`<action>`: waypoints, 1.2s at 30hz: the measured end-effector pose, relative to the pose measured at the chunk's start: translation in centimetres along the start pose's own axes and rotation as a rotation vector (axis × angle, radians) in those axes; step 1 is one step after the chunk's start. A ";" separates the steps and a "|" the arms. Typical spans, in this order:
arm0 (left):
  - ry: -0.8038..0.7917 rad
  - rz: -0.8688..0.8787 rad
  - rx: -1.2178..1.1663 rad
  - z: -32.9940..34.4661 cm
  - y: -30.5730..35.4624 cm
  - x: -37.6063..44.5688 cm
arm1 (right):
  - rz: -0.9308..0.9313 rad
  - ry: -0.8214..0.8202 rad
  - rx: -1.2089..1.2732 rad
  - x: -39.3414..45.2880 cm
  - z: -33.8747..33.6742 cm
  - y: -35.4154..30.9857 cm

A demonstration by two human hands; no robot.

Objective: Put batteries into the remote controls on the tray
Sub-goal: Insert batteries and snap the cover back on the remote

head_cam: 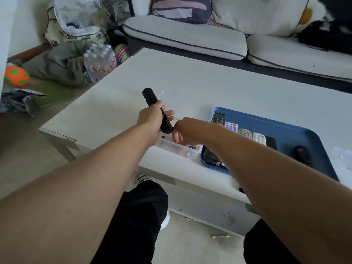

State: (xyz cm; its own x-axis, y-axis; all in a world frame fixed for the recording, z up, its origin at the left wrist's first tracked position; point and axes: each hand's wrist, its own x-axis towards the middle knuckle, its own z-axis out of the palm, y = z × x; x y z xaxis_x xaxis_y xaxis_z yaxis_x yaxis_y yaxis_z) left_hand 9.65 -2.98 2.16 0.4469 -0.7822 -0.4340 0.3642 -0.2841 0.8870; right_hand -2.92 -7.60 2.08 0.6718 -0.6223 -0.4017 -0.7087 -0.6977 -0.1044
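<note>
The right hand [183, 130] dips into the clear plastic box [192, 152], its fingertips hidden, so its grip cannot be told. The box's small contents are too blurred to name. The right forearm covers part of the blue tray [282, 123] and the remotes' near ends.

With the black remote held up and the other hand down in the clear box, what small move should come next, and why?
Probably lift a battery out: the right hand reaches into the clear plastic box of batteries, while the left hand grips the black remote above it. Whether a battery is already pinched is hidden.
</note>
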 end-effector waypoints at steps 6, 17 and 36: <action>-0.001 0.014 -0.002 0.2 0.1 -0.2 | 0.008 -0.025 -0.041 -0.3 0.1 -0.1; -0.074 0.169 0.102 1.8 1.3 -2.5 | 0.061 0.359 0.976 -7.0 -2.8 2.2; -0.718 0.042 0.269 10.5 1.0 -9.5 | 0.095 0.494 1.597 -18.2 -3.0 10.7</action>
State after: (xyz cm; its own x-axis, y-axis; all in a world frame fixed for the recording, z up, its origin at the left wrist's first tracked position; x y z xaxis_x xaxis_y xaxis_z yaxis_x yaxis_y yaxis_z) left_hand -2.81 -1.63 8.88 -0.2175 -0.9375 -0.2718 0.1065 -0.2995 0.9481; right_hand -22.04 -4.79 11.05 0.3954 -0.8992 -0.1874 -0.0328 0.1901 -0.9812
